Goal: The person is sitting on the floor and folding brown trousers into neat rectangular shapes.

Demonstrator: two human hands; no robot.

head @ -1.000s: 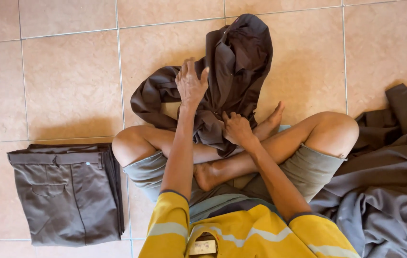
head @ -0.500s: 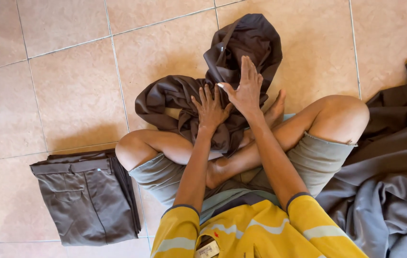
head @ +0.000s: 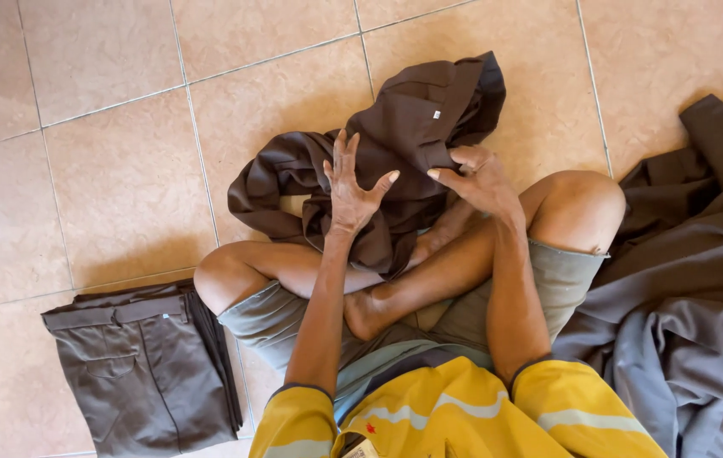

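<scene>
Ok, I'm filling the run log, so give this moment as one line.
left hand: spread on brown garment | right hand: pinching its edge | folded trousers: floor, person's left | grey cloth pile: right

Support surface: a floor of large square tiles in a pinkish-tan colour, with thin pale grout lines running slightly askew to the picture edges.

Items lying directly on the floor:

1. A crumpled dark brown garment, at the centre, spread over 2 tiles and partly over the seated person's crossed legs.
2. A stack of folded grey-brown trousers, at the lower left, lying flat with the waistband toward the top.
3. A loose heap of grey and brown cloth, along the right edge, just beside the person's knee.
4. The person, seated cross-legged at the bottom centre.
</scene>
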